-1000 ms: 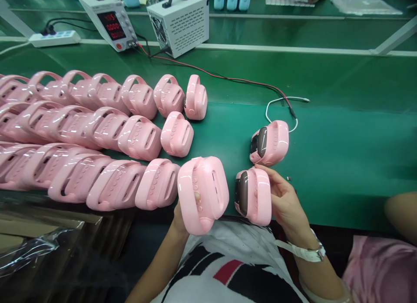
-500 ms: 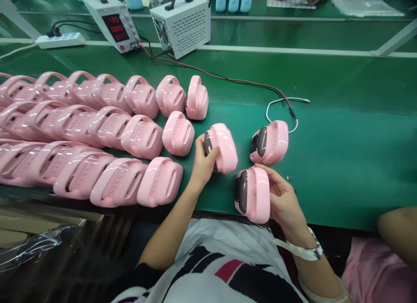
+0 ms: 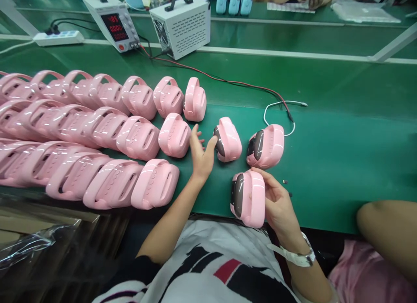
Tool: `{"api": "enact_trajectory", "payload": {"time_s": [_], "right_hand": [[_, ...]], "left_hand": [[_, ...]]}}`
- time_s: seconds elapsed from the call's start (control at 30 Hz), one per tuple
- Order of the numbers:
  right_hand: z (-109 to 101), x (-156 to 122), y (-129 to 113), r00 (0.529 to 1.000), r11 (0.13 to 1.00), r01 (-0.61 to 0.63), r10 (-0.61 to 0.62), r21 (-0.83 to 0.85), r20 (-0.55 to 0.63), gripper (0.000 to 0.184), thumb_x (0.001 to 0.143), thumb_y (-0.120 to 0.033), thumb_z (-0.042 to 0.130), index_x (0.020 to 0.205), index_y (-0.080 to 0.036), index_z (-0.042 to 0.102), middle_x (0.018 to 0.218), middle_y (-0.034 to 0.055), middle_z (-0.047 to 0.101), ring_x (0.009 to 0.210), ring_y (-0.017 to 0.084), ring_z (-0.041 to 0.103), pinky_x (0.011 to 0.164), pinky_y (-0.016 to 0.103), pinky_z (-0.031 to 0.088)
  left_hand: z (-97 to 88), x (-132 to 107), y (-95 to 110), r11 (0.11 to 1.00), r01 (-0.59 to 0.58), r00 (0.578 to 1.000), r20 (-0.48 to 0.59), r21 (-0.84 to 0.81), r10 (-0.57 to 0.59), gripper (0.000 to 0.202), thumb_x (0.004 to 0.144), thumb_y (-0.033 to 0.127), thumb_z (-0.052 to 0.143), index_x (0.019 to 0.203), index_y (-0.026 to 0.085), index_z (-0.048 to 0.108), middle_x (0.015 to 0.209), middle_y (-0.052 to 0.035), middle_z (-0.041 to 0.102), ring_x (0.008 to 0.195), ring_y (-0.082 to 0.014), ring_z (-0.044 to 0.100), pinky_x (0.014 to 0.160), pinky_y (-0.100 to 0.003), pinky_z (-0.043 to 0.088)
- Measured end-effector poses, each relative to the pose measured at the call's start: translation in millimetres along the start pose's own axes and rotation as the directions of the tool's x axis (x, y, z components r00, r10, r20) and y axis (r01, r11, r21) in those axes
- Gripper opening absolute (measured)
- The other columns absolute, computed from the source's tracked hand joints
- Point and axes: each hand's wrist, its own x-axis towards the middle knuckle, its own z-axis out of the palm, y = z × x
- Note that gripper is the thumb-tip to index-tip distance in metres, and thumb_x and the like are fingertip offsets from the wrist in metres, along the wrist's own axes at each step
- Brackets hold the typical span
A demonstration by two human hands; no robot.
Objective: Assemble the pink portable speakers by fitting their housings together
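Note:
My left hand is open with its fingers spread, just left of a glossy pink device with a handle band and dark front. That device stands on the green table, and the thumb is close to its dark face; I cannot tell if they touch. My right hand grips a second pink handled device by its right side, near the table's front edge. Its dark window faces left. Behind it stands a third pink device, close to the white end of a cable.
Rows of pink devices fill the table's left side. A power supply with red digits and a grey vented box stand at the back. Small dark bits lie to the right. Another person's arm is at the right edge.
My left hand has let go of its pink device, which now stands upright on the table slightly farther back, and the fingers have spread. My right hand keeps its grip on the other device.

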Motion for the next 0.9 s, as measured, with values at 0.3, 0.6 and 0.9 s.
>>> {"api": "enact_trajectory", "payload": {"time_s": [0.3,0.6,0.9], "right_hand": [[-3.3,-22.6,4.3,0.953,0.950,0.290,-0.276,-0.117,0.124,0.048,0.073,-0.021,0.082,0.117,-0.036,0.072,0.128,0.0039,0.066,0.130,0.029,0.054,0.109,0.044,0.047],[-31.8,13.6,-40.5,0.943,0.932,0.327,-0.313,-0.156,0.110,0.015,0.083,-0.026,0.072,0.096,-0.028,0.079,0.103,0.0058,0.075,0.101,0.026,0.069,0.094,0.044,0.054],[-42.3,122.1,-33.4,0.969,0.943,0.214,-0.237,-0.255,-0.064,0.048,0.065,-0.038,0.082,0.108,-0.025,0.069,0.118,0.0069,0.071,0.115,0.028,0.064,0.105,0.050,0.045]], "left_hand": [[-31.5,-104.8,7.5,0.968,0.252,0.662,0.728,0.006,-0.177,0.096,0.062,0.033,0.078,0.146,0.021,0.033,0.141,-0.0141,0.048,0.120,-0.0317,0.053,0.100,-0.042,0.044],[-23.9,-92.3,-18.3,0.893,0.367,0.643,0.764,-0.259,-0.043,0.090,0.058,0.033,0.080,0.138,0.021,0.041,0.140,-0.0106,0.049,0.128,-0.0331,0.048,0.111,-0.041,0.037],[-46.1,-80.6,-20.0,0.965,0.226,0.804,0.584,-0.133,-0.108,0.092,0.067,0.038,0.072,0.147,0.019,0.030,0.148,-0.0157,0.042,0.135,-0.0379,0.041,0.116,-0.049,0.030]]}}
